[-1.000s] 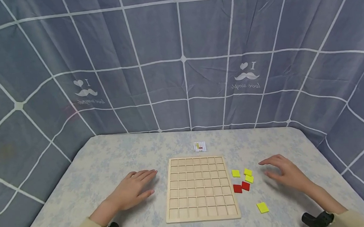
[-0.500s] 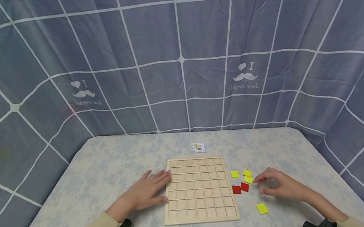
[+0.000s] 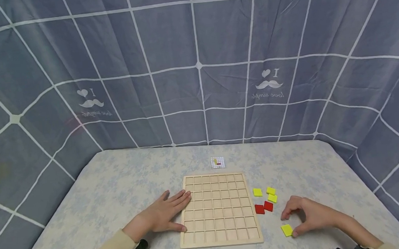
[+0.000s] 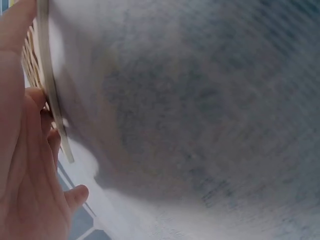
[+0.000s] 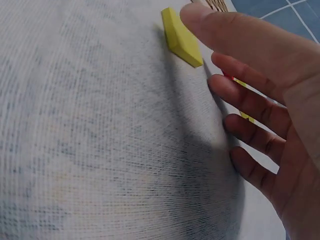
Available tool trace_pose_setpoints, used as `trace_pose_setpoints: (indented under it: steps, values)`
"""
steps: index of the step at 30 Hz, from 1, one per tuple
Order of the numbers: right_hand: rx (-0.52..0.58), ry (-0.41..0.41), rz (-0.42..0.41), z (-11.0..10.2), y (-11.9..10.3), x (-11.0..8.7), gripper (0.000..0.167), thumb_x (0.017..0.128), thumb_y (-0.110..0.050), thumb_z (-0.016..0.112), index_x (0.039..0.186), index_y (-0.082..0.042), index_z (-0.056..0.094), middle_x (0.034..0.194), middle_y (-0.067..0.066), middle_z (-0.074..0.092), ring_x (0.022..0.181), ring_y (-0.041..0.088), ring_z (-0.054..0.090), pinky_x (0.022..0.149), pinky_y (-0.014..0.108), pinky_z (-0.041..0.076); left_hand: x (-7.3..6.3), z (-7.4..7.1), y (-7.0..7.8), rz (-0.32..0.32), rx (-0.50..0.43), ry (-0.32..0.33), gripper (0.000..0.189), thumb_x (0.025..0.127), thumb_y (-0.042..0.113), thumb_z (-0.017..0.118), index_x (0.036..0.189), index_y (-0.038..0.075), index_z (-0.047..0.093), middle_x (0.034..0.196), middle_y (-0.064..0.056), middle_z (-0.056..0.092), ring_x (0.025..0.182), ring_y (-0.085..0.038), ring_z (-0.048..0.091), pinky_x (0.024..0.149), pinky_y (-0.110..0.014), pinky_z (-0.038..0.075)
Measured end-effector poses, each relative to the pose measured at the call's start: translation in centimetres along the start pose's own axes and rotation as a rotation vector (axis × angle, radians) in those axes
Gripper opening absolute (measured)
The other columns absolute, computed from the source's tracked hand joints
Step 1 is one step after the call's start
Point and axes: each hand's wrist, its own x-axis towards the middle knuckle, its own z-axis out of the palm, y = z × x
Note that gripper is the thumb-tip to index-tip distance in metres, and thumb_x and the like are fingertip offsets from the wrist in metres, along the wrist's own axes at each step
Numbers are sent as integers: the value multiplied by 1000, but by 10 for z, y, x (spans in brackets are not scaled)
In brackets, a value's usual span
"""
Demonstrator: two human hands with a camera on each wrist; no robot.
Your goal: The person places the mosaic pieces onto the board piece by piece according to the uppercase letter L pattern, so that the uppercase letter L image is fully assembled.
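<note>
A wooden grid board [image 3: 221,203] lies flat on the table. My left hand [image 3: 164,213] rests with spread, fairly straight fingers over its left edge; the left wrist view shows the board's side [image 4: 50,75] along those fingers. At the right, my right hand [image 3: 310,213] is low over the table beside a single yellow square tile [image 3: 286,230]. Its thumb tip overlaps the tile's right edge, while the fingers arch above with a gap to the thumb. In the right wrist view the tile [image 5: 180,40] lies on the cloth, right by the thumb [image 5: 220,25].
Several more tiles lie between board and right hand: yellow tiles [image 3: 257,192] toward the back and red tiles [image 3: 259,209] nearer. Behind the board is a small card [image 3: 217,162] with a printed grid pattern. A grey-blue checked curtain [image 3: 182,83] surrounds the table [image 3: 136,168].
My left hand has moved right onto the board's left edge. The right hand has come left and nearer, from beside the tile cluster to the single yellow tile, fingers now more bent.
</note>
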Motion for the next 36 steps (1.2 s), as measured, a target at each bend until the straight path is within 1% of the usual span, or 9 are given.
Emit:
trace_pose_setpoints:
  steps: [5, 12, 16, 18, 21, 24, 28, 31, 36]
  values:
    - [-54, -15, 37, -1, 0, 0, 27, 73, -43, 81, 96, -34, 71, 95, -20, 62, 91, -3, 49, 76, 21, 43, 2, 4, 0, 17, -6, 19, 93, 88, 69, 46, 156, 13, 16, 163, -3, 13, 150, -22, 12, 116, -60, 16]
    - [-70, -10, -2, 1, 0, 1, 20, 76, -41, 80, 92, -35, 72, 94, -20, 60, 91, -3, 48, 75, 22, 44, 1, 6, 1, 39, -23, 40, 92, 89, 68, 46, 156, 12, 16, 163, -6, 14, 150, -26, 13, 115, -61, 16]
    - [-68, 4, -1, 4, -2, 2, 17, 78, -37, 80, 92, -34, 72, 92, -22, 61, 90, -3, 51, 75, 21, 44, 1, 5, 1, 27, -25, 24, 92, 89, 68, 46, 156, 13, 16, 163, -5, 13, 150, -24, 12, 116, -59, 15]
    - [-78, 24, 6, 7, -3, 3, 17, 78, -36, 80, 92, -35, 71, 91, -22, 62, 88, -3, 52, 74, 21, 44, 1, 4, 2, 16, -19, 14, 92, 89, 68, 46, 156, 13, 15, 163, -4, 13, 151, -23, 12, 117, -59, 15]
    - [-96, 80, 19, 10, -5, 5, 17, 78, -35, 80, 92, -36, 70, 90, -23, 62, 85, -3, 52, 71, 20, 44, 1, 3, 4, 6, -13, 11, 91, 89, 67, 46, 156, 13, 16, 163, -4, 13, 150, -23, 12, 117, -59, 16]
    - [-112, 168, 11, 13, -7, 8, 19, 78, -32, 80, 94, -35, 70, 89, -22, 62, 80, -1, 52, 67, 19, 45, 1, 2, 6, 6, -5, 18, 88, 90, 65, 46, 156, 13, 17, 163, -5, 14, 150, -24, 13, 116, -60, 17]
    - [-162, 287, -4, 15, -11, 17, 22, 76, -29, 82, 94, -34, 70, 86, -23, 62, 74, 1, 49, 62, 17, 42, 1, 4, 7, 10, 9, 28, 86, 92, 64, 45, 155, 13, 18, 163, -5, 14, 150, -24, 13, 115, -60, 18]
    - [-207, 343, 19, 16, -18, 25, 22, 75, -25, 83, 93, -30, 71, 84, -19, 61, 72, 0, 47, 60, 17, 41, 0, 4, 6, 12, 6, 30, 86, 92, 64, 44, 155, 13, 18, 163, -5, 13, 150, -24, 12, 115, -60, 18]
    - [-252, 397, 83, 18, -28, 41, 22, 72, -21, 83, 91, -25, 72, 83, -13, 62, 70, 1, 48, 59, 19, 42, 0, 6, 4, 12, -25, 19, 87, 92, 66, 42, 156, 14, 17, 163, -6, 11, 151, -25, 11, 115, -61, 17]
